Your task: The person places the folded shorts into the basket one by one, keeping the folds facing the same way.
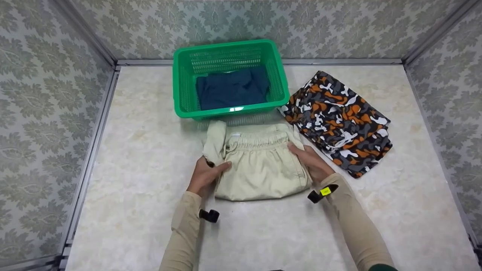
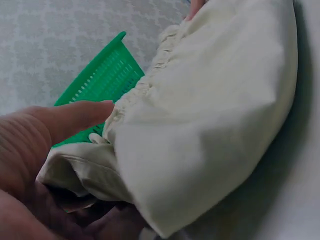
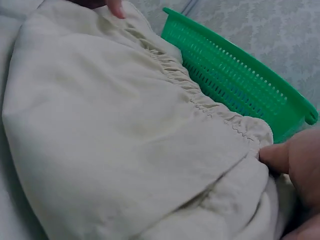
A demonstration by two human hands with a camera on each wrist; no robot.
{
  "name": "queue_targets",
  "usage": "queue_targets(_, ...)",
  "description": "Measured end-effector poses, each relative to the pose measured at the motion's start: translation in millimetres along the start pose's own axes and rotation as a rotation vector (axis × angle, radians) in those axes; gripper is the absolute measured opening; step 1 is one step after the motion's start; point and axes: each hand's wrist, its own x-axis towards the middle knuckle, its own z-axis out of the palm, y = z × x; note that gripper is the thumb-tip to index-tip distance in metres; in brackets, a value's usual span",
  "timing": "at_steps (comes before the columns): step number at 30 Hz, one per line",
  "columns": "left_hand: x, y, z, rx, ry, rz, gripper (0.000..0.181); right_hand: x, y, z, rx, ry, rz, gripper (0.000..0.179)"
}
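Note:
A pair of beige elastic-waist pants (image 1: 263,169) lies folded in front of the basket, its gathered waistband towards the back. My left hand (image 1: 208,173) grips the left side, thumb on top and fingers beneath the cloth. On the opposite side, my right hand (image 1: 310,162) holds the edge near the waistband, its thumb pressing on top and its other fingers mostly hidden. The left wrist view shows the near corner of the pants (image 2: 200,155) raised a little. In the right wrist view, the right thumb (image 3: 275,157) touches the end of the waistband.
Behind the pants stands a green perforated basket (image 1: 230,114) with folded dark blue cloth (image 1: 233,88) inside. To its right lies a folded garment patterned in orange, black, grey and white (image 1: 339,120). Patterned walls (image 1: 150,30) enclose the pale table (image 1: 143,188) on three sides.

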Motion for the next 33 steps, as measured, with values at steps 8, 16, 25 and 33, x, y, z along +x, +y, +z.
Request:
queue_targets(8, 2.8, 1.8, -6.6, 0.07, -0.046, -0.003, 0.081, -7.9, -0.8, -1.5, 0.161, -0.2, -0.006, 0.071)
queue_targets(16, 5.0, -0.7, -3.0, 0.088, -0.111, 0.064, 0.046, -7.2, 1.2, 0.0, 0.064, -0.098, -0.035, 0.073)
queue_targets(25, -20.9, 2.6, -10.1, -0.107, -0.142, 0.232, 0.047, -32.3, -18.0, 2.4, -0.008, -0.169, -0.172, 0.076)
queue_targets(33, -38.5, 42.9, -20.9, -0.268, -0.188, 0.34, 0.056, -49.3, -57.6, 8.1, 0.048, -0.198, -0.253, 0.066)
